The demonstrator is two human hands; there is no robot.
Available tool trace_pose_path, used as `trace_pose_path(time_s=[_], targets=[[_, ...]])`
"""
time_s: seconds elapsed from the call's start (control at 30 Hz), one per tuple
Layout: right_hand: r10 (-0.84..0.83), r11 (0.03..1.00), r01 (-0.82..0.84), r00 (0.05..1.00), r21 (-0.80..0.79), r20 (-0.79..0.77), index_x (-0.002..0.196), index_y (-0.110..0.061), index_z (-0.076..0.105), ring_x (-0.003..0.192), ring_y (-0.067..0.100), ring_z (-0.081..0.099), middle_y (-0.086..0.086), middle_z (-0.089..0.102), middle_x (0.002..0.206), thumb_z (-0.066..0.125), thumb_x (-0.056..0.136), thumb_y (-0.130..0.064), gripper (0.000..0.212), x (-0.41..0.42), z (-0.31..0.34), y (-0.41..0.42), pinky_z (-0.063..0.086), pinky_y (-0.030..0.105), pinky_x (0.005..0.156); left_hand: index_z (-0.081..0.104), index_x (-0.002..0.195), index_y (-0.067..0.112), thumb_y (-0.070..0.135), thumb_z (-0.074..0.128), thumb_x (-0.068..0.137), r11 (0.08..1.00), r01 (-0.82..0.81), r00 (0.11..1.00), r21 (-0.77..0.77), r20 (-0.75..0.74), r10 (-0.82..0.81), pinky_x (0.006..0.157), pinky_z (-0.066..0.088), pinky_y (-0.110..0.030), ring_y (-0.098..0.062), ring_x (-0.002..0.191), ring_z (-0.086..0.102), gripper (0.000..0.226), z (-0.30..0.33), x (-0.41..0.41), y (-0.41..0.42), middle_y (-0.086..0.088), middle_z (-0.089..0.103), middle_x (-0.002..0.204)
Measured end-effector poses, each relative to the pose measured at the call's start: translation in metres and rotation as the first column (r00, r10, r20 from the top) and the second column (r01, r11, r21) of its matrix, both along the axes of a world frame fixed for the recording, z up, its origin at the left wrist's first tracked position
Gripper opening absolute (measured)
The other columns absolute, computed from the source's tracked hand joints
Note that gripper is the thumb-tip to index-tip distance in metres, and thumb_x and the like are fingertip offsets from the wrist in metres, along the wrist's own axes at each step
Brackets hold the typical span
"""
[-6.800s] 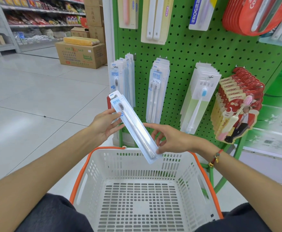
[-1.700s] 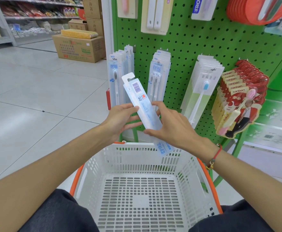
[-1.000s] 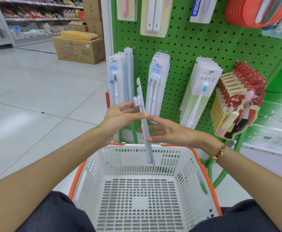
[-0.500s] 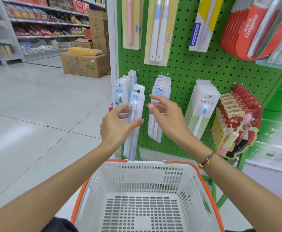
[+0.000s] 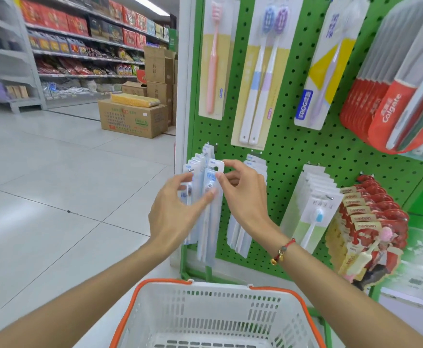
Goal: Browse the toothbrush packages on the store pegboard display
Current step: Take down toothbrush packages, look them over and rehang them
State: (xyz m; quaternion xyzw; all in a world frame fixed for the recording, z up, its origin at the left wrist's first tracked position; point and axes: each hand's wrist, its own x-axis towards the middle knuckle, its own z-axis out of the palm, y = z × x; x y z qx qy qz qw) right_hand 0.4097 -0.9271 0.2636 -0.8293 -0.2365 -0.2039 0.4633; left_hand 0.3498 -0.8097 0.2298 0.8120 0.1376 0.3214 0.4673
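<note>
Two bare hands met at one toothbrush package (image 5: pixel 209 212), a long clear blister pack with a pale blue card, held upright in front of the green pegboard (image 5: pixel 293 156) at about 12 o'clock from the white basket (image 5: pixel 205 315). The left hand (image 5: pixel 172 212) gripped the pack from its 9 o'clock side, thumb across the front near the brush head and fingers curled behind. The right hand (image 5: pixel 240 197) pinched the pack's upper edge just under the hang tab, thumb and forefinger closed on the card, the other fingers loosely bent. The tab lay just beside the leftmost hanging row of like packages (image 5: pixel 196 167), at that row's 3 o'clock; whether the tab was on a hook could not be told.

Other stock on the board: a second row of blue-white packs (image 5: pixel 240 237) behind the right hand; at 3 o'clock from the hands, a row of white packs with a blue-headed brush (image 5: pixel 310 212), then red canban packs (image 5: pixel 371 222). At 12 o'clock hung a pink brush card (image 5: pixel 214 59) and a two-brush card (image 5: pixel 262 71); at 1 to 2 o'clock, a FROG card (image 5: pixel 323 66) and red Colgate packs (image 5: pixel 391 104). A red-cord bracelet (image 5: pixel 283 249) circled the right wrist. Cardboard boxes (image 5: pixel 132 119) stood on the tiled floor at 10 o'clock.
</note>
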Motion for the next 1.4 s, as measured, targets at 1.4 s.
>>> trace_pose_path(time_s=[1.4], targets=[[-0.114,0.980,0.082,0.978,-0.184,-0.173,0.099,-0.029,0.066,0.082,0.019,0.066,-0.001,0.071,0.090,0.062,0.093,-0.025,0.009,0.120,0.013,0.055,0.051,0.029,0.067,0.062,0.117,0.021,0.032,0.056,0.095,0.854,0.337,0.806,-0.396,-0.347,-0.479,0.075,0.045,-0.023,-0.007,0.099,0.055,0.025,0.045,0.129,0.082,0.007,0.062,0.110]])
